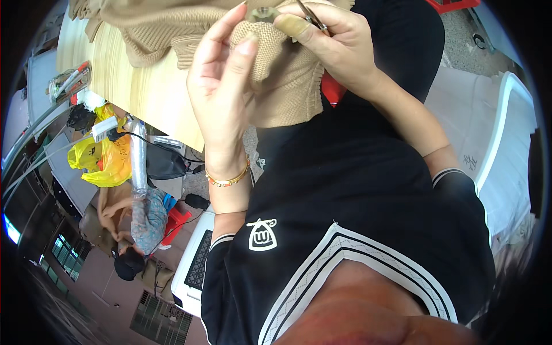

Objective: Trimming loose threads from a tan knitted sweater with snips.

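Observation:
A tan knitted garment (290, 106) is draped over my lap and the table edge. My left hand (221, 80) pinches a bunched fold (261, 49) of it between thumb and fingers. At the top of that fold shows a small greyish-green round piece (264, 14), too unclear to name. My right hand (339, 43) is closed around small dark metal thread snips (312, 16), blades only partly visible. Its thumb, with a yellowish covering (294, 26) on the tip, reaches toward the fold beside my left fingers.
More tan knitwear (155, 29) lies on the light wooden table (144, 98). Left of it are a glass jar with pens (72, 80), yellow plastic bags (103, 158) and a power strip (104, 129). Another person (146, 224) sits farther left. A large white-lined bin (494, 138) stands right.

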Motion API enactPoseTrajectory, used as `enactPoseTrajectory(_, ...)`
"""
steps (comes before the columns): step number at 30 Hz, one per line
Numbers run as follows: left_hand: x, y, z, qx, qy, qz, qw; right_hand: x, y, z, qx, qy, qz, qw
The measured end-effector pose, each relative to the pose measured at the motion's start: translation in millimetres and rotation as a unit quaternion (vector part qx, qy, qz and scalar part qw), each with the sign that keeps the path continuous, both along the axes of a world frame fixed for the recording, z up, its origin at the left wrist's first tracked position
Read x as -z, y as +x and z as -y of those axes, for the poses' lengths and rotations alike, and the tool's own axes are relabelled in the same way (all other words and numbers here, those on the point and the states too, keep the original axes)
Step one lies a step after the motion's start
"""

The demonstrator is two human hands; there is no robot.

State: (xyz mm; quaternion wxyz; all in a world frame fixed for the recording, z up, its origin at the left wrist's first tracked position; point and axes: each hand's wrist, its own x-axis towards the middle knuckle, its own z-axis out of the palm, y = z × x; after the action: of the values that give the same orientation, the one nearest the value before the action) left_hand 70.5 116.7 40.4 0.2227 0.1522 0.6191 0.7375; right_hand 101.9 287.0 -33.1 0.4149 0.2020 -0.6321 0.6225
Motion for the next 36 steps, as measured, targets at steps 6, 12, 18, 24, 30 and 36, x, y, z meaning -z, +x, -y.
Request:
enactPoseTrajectory(6,3,6,-3,0.004,-0.003,0.017,1.000,-40,25,4,-0.057,-0.158,0.263,0.950)
enactPoseTrajectory(12,11,6,-8,-0.028,-0.011,-0.026,0.999,-51,33,-2,-0.076,-0.132,0.286,0.946)
enactPoseTrajectory(18,16,9,-7,-0.037,0.010,-0.026,0.999,-57,44,-25,0.071,0.158,0.228,0.958)
enactPoseTrajectory(24,19,10,-11,-0.035,-0.016,-0.069,0.997,-60,43,-23,0.108,0.184,0.234,0.949)
enactPoseTrajectory(30,18,9,-7,-0.033,-0.081,-0.136,0.987,-64,41,-27,0.138,0.224,0.217,0.940)
enactPoseTrajectory(36,16,8,-8,-0.029,-0.058,-0.104,0.992,-64,41,-28,0.153,0.236,0.203,0.938)
